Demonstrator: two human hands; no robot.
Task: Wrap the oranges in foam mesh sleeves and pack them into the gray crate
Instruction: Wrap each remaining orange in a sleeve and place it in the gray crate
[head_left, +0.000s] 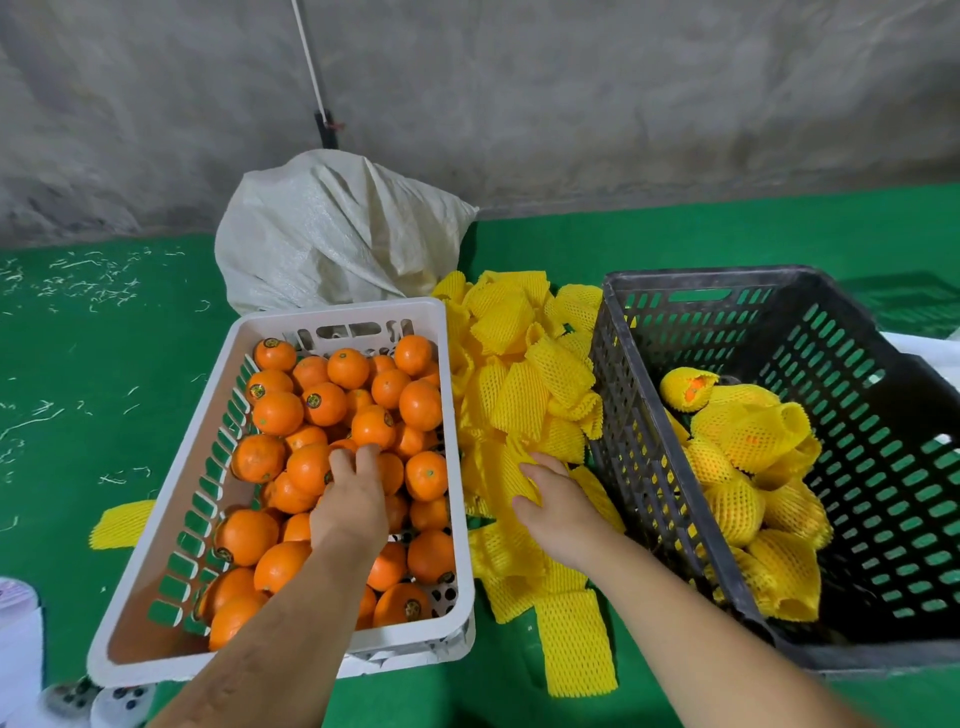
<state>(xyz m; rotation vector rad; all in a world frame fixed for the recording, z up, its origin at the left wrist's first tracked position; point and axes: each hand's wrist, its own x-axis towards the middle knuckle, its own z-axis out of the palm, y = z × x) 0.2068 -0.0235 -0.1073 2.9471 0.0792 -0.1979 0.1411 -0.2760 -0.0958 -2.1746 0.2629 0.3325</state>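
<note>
A person's left hand (353, 499) is reaching, fingers loosely spread, onto oranges (332, 447) in the white crate (156, 519), while the right hand (556, 499) is pinching a sleeve (519, 467) just right of it; a careless grab risks tumbling neighbouring fruit, or tearing the soft mesh, before the gray crate (649, 415), farther right, is reached

Green floor (675, 239) w/ white crate (156, 525) left, gray crate (623, 415) right. Yellow foam sleeves (519, 395) piled btwn them. White sack (332, 234) behind.

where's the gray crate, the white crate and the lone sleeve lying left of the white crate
gray crate (675, 275): head view, far rim.
white crate (208, 384): head view, left rim.
lone sleeve (120, 525): head view, its middle.
</note>
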